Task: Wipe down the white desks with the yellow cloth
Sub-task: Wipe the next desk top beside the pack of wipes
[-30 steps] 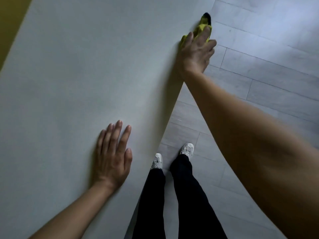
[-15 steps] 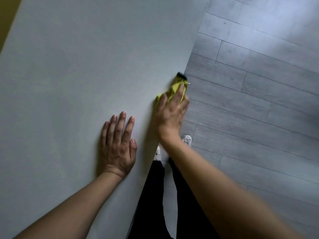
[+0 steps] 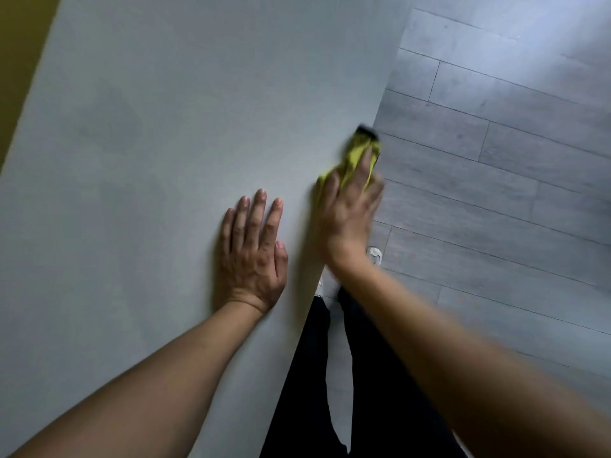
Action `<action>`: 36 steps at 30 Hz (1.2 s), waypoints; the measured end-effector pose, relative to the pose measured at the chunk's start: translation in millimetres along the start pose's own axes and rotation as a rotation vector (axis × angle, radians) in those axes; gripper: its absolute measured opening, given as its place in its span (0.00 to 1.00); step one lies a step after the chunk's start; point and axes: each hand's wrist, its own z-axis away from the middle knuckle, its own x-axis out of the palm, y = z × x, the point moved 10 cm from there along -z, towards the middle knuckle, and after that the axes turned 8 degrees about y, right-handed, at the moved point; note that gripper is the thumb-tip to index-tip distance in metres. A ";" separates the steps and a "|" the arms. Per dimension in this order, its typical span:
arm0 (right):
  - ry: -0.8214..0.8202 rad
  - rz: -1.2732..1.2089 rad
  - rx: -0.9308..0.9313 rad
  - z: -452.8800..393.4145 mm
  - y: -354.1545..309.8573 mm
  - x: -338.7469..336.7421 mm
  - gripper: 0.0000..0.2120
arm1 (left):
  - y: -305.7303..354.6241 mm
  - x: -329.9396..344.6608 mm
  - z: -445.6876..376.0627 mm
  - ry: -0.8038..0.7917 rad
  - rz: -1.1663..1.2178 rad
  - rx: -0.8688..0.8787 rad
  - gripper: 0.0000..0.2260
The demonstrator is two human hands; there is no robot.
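The white desk (image 3: 158, 143) fills the left and middle of the head view, its right edge running diagonally from upper right to the bottom. My right hand (image 3: 347, 213) presses the yellow cloth (image 3: 358, 153) onto that edge; the fingers lie fairly straight over the cloth and the hand is motion-blurred. A dark end of the cloth sticks out past my fingertips over the edge. My left hand (image 3: 253, 256) rests flat on the desk just left of the right hand, fingers straight and together.
Grey plank floor (image 3: 496, 193) lies to the right of the desk. My legs in black trousers (image 3: 330, 391) and a white shoe (image 3: 375, 254) stand close against the desk edge. A mustard-coloured strip (image 3: 23, 54) shows beyond the desk at top left.
My right hand slid the cloth along the desk edge from far away toward me, ending beside my left hand. The left hand stayed flat on the desk.
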 end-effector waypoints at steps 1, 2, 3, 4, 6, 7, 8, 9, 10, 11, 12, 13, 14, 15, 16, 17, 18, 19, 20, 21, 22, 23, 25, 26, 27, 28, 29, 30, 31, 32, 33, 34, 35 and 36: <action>-0.015 0.000 -0.020 31.8 6.9 -2.2 0.32 | -0.5 0.4 0.5 0.000 -0.004 0.004 0.27; -0.027 0.012 -0.031 59.2 12.8 -4.5 0.33 | -0.5 0.7 1.1 -0.001 -0.005 0.008 0.27; -0.032 0.031 -0.029 78.4 16.7 -6.4 0.33 | -0.4 1.2 1.1 0.000 -0.003 0.013 0.27; -0.039 0.048 -0.012 88.3 19.6 -6.9 0.33 | -0.2 2.0 0.3 0.002 0.000 0.018 0.27; -0.060 0.051 0.034 84.7 19.3 -6.3 0.33 | -0.3 3.3 -0.7 0.010 0.003 0.020 0.26; -0.050 0.039 0.035 73.2 14.8 -6.3 0.33 | -0.6 3.8 -0.3 0.013 0.005 0.018 0.26; -0.031 0.031 0.030 56.1 8.5 -6.7 0.33 | -0.8 4.2 1.6 0.010 0.005 0.014 0.26; -0.009 0.028 0.032 33.7 2.2 -5.3 0.33 | -1.1 4.0 3.1 0.006 0.002 0.009 0.26; 0.012 0.029 0.046 8.7 -4.0 -3.2 0.32 | -1.1 3.5 3.2 0.005 0.002 0.005 0.26; 0.035 0.045 0.059 -16.2 -10.1 -1.7 0.32 | -1.0 3.0 2.0 0.006 0.008 0.002 0.26; 0.060 0.076 0.062 -38.7 -17.0 -2.3 0.31 | -1.1 2.8 -0.1 0.001 0.017 0.001 0.26; 0.077 0.116 0.055 -57.4 -24.0 -3.0 0.31 | -1.1 1.7 -0.8 -0.010 0.025 -0.001 0.26; 0.085 0.149 0.040 -71.7 -30.2 -2.5 0.31 | -1.1 -0.5 -0.4 -0.017 0.034 -0.003 0.26; 0.087 0.175 0.031 -80.4 -33.6 -1.5 0.30 | -1.4 -3.6 3.5 -0.025 0.048 -0.008 0.26; 0.095 0.197 0.026 -83.6 -33.6 -0.7 0.30 | -3.5 -7.7 13.0 -0.037 0.059 -0.025 0.26; 0.108 0.216 0.017 -84.1 -32.8 -0.9 0.30 | -6.3 -12.7 29.5 -0.053 0.065 -0.041 0.26; 0.121 0.228 0.006 -83.0 -32.2 -1.7 0.30 | -8.3 -19.4 52.1 -0.074 0.065 -0.044 0.26; 0.132 0.235 0.000 -81.8 -32.1 -2.2 0.30 | -10.8 -27.3 78.1 -0.100 0.059 -0.033 0.26; 0.136 0.236 -0.004 -81.1 -32.9 -2.7 0.30 | -14.6 -35.7 105.5 -0.130 0.043 -0.018 0.25; 0.135 0.233 -0.007 -81.1 -34.3 -2.9 0.30 | -21.1 -44.7 131.4 -0.156 0.024 -0.010 0.25; 0.133 0.233 -0.007 -81.3 -35.1 -2.6 0.30 | -30.3 -53.3 154.0 -0.177 0.004 -0.015 0.25; 0.133 0.232 -0.008 -82.1 -35.7 -2.5 0.30 | -39.6 -60.8 172.9 -0.195 -0.019 -0.028 0.26; 0.133 0.223 -0.009 -83.2 -35.0 -3.9 0.30 | -50.5 -68.9 199.9 -0.217 -0.059 -0.040 0.27; 0.131 0.219 -0.009 -83.7 -33.8 -4.8 0.30 | -51.3 -69.8 206.9 -0.218 -0.067 -0.037 0.27; 0.132 0.216 -0.013 -83.8 -32.6 -5.4 0.30 | -50.9 -69.5 210.5 -0.216 -0.066 -0.028 0.28; 0.138 0.212 -0.020 -83.1 -31.3 -6.4 0.30 | -49.7 -68.9 210.9 -0.210 -0.062 -0.017 0.28; 0.141 0.205 -0.028 -80.5 -30.2 -7.9 0.30 | -48.6 -68.7 209.7 -0.197 -0.058 -0.010 0.28; 0.137 0.194 -0.030 -74.0 -29.0 -8.3 0.30 | -48.1 -69.0 208.2 -0.182 -0.061 -0.008 0.28; 0.129 0.183 -0.024 -61.2 -26.3 -9.0 0.30 | -48.5 -70.2 207.8 -0.170 -0.063 -0.008 0.29; 0.120 0.175 -0.018 -43.7 -21.4 -8.7 0.31 | -48.7 -71.0 208.7 -0.160 -0.063 -0.009 0.29; 0.109 0.164 -0.014 -22.8 -15.5 -7.2 0.31 | -48.6 -71.3 209.1 -0.148 -0.062 -0.006 0.29; 0.095 0.152 -0.006 2.3 -8.1 -5.8 0.31 | -47.3 -71.0 209.0 -0.139 -0.064 0.001 0.29; 0.081 0.133 0.004 30.9 0.6 -4.8 0.31 | -46.9 -70.7 208.8 -0.132 -0.068 0.005 0.29; 0.070 0.113 0.014 60.7 10.6 -5.4 0.32 | -46.7 -70.5 209.1 -0.123 -0.069 0.009 0.29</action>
